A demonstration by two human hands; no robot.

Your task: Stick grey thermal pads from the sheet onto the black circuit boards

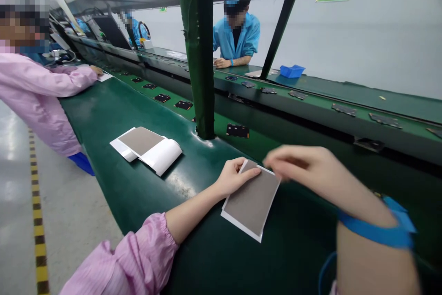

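Note:
My left hand [235,177] grips a grey sheet with white backing [253,200] at its upper left edge, thumb on top. The sheet is tilted above the green bench. Close to its upper right corner is my right hand [293,164], slightly blurred, with the fingertips pinched together. Whatever may be between those fingertips is too small to make out, and I cannot tell if they touch the sheet. A blue wrist band [376,230] circles my right wrist. Farther left, a stack of similar grey sheets [142,141] lies on white backing paper, one end curled up.
A green post [200,55] rises at the bench's [113,106] far edge. Beyond it, black flat parts [237,130] lie along a green line, with more on a raised ledge. A co-worker in pink [37,88] is at left, another in blue [238,35] opposite, near a blue bin [292,71].

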